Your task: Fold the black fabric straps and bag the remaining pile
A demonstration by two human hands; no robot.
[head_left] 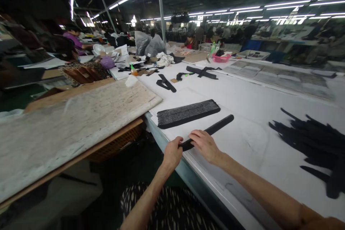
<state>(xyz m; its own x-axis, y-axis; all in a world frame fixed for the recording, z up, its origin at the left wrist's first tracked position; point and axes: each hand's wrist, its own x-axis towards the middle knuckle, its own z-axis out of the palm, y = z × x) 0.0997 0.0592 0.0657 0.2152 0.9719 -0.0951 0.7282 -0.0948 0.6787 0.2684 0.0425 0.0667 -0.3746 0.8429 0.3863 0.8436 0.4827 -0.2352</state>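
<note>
The black strip (219,124) lay slantwise over the white bench (250,143), its near end in the left hand (173,152), whose grip was closed on it. The right hand (205,145) touched the strip farther along; whether its grip was closed, I could not tell. Just beyond the strip lay a dark stack (188,113); well to the strip's right, a black heap (318,147). Far beyond the strip sat a pink basket (221,58).

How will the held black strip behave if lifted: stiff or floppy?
The black strip is probably floppy: it looks like cloth, and a similar dark piece beyond lies bent over. It is likely light, being narrow and thin, and unlikely to roll, since it lies flat.
</note>
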